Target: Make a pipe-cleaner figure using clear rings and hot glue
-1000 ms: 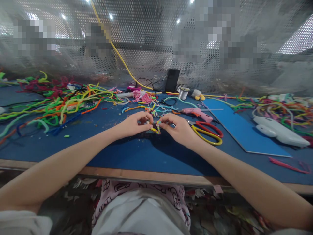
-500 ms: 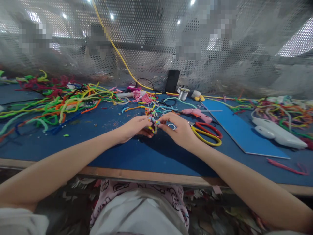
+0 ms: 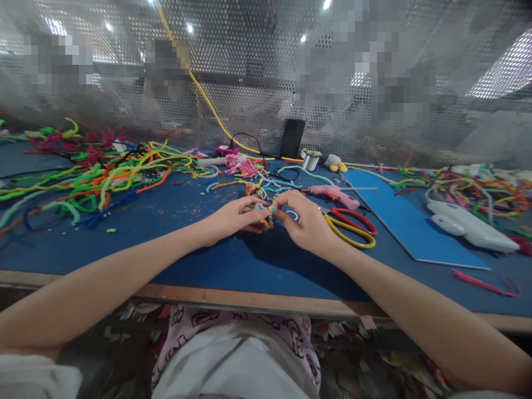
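Above the middle of the blue table, my left hand pinches a small multicoloured pipe-cleaner piece between thumb and fingers. From the other side my right hand grips the same piece, its thumb and index fingertips close to the left ones. Much of the piece is hidden by the fingers. Just behind it lie more colourful pipe-cleaner bits. Scissors with red and yellow handles rest right of my right hand, their blades partly covered by it. A pink glue gun lies behind the scissors.
Heaped pipe cleaners spread over the left; another tangle lies far right. A blue board and a white device are on the right. A phone and wire spool stand before the perforated metal screen.
The multicoloured piece has shifted slightly right and turned between my fingers. My left hand has moved a little to the right with it; both hands keep hold.
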